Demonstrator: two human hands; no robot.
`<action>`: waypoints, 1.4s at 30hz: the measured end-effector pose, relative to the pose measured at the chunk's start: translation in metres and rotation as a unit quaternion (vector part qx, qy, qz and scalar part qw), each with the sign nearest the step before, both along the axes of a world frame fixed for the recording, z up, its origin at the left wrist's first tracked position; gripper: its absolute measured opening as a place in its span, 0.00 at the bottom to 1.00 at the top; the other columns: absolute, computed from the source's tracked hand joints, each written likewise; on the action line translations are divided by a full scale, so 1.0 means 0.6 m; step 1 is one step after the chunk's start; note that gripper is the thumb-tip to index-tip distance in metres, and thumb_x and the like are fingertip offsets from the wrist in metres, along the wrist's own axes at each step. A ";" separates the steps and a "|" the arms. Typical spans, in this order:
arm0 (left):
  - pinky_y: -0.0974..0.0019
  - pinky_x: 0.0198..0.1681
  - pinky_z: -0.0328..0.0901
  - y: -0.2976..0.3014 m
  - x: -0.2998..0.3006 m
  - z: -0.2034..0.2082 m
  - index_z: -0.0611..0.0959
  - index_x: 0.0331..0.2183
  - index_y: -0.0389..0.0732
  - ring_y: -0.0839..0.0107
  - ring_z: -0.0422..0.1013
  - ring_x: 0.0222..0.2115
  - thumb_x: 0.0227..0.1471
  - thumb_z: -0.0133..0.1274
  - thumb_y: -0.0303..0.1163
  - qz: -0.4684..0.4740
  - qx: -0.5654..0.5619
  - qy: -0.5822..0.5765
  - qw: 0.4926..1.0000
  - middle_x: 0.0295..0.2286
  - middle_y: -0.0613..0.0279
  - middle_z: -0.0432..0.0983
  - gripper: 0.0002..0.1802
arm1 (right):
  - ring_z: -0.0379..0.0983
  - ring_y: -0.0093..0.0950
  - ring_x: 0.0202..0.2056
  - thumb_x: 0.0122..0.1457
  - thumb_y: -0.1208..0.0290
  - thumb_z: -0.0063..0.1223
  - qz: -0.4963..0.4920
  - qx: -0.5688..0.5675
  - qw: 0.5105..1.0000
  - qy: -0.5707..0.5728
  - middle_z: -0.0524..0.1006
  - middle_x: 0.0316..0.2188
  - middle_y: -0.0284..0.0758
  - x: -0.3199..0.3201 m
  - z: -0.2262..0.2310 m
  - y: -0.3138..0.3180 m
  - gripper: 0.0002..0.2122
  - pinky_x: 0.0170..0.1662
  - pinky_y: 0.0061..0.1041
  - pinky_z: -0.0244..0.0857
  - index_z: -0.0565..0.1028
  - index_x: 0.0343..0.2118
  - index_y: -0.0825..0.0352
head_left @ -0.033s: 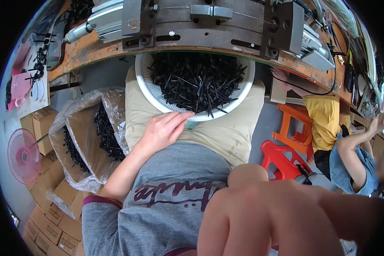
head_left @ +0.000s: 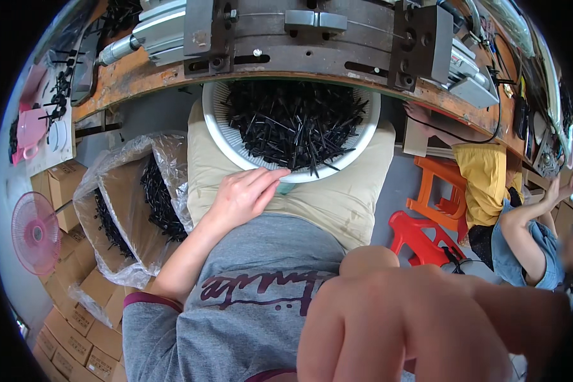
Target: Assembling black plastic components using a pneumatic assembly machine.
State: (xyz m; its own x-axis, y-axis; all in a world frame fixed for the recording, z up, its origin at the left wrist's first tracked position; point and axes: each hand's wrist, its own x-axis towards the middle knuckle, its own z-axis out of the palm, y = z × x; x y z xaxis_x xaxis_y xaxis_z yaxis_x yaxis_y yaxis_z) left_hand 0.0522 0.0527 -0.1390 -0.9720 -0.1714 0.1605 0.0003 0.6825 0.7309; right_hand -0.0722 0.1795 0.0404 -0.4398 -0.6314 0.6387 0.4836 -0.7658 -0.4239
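Note:
A white slatted plastic basket (head_left: 213, 127) rests on my lap under the bench edge, filled with a heap of thin black plastic parts (head_left: 293, 121). My left hand (head_left: 245, 196) lies against the basket's near rim, its fingers stretched out along the edge and its thumb lower down. No part shows in that hand. Very close to the camera, my right hand (head_left: 395, 318) looms large at the lower right, knuckles toward me and fingers curled. Its fingertips, and anything they may hold, are hidden.
Ahead is a wooden bench (head_left: 165, 77) with a dark metal fixture (head_left: 312, 48). At left stand a plastic-lined box (head_left: 130, 204) of black parts, a pink fan (head_left: 36, 233) and cartons (head_left: 76, 331). Orange (head_left: 430, 184) and red (head_left: 420, 232) stools and a co-worker (head_left: 522, 235) are at right.
My right hand has shifted very slightly. The co-worker's raised arm has moved a little. My left hand and the basket look unchanged.

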 end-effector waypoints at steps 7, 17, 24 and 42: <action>0.64 0.26 0.70 -0.001 0.009 0.004 0.81 0.39 0.42 0.65 0.75 0.24 0.48 0.54 0.24 0.010 -0.019 -0.008 1.000 0.24 0.62 0.76 0.13 | 0.60 0.24 0.16 0.62 0.63 0.50 -0.043 0.022 0.999 0.003 0.70 0.22 0.36 -0.035 -0.013 -0.002 0.14 0.20 0.24 0.51 0.65 0.24 0.65; 0.66 0.25 0.69 -0.009 0.001 -0.004 0.82 0.39 0.42 0.65 0.75 0.23 0.47 0.54 0.24 -0.011 -0.015 0.022 1.000 0.22 0.62 0.75 0.14 | 0.66 0.19 0.25 0.53 0.91 0.47 -0.445 0.298 0.839 0.092 0.69 0.39 0.41 -0.085 -0.022 -0.016 0.21 0.29 0.17 0.65 0.59 0.48 0.66; 0.66 0.29 0.68 -0.015 -0.007 0.054 0.81 0.36 0.43 0.67 0.74 0.26 0.43 0.56 0.22 0.039 -0.064 0.145 0.987 0.26 0.64 0.75 0.13 | 0.69 0.19 0.30 0.51 0.86 0.53 -0.547 0.317 0.703 0.324 0.74 0.31 0.31 -0.224 0.031 -0.088 0.07 0.35 0.16 0.63 0.75 0.33 0.69; 0.63 0.54 0.53 0.013 0.038 0.372 0.65 0.52 0.30 0.68 0.59 0.54 0.60 0.33 0.24 0.637 -0.406 -0.583 -0.298 0.49 0.54 0.65 0.19 | 0.73 0.33 0.37 0.45 0.64 0.62 -0.672 0.324 0.357 0.562 0.76 0.29 0.33 -0.373 0.080 -0.256 0.11 0.40 0.33 0.66 0.76 0.30 0.63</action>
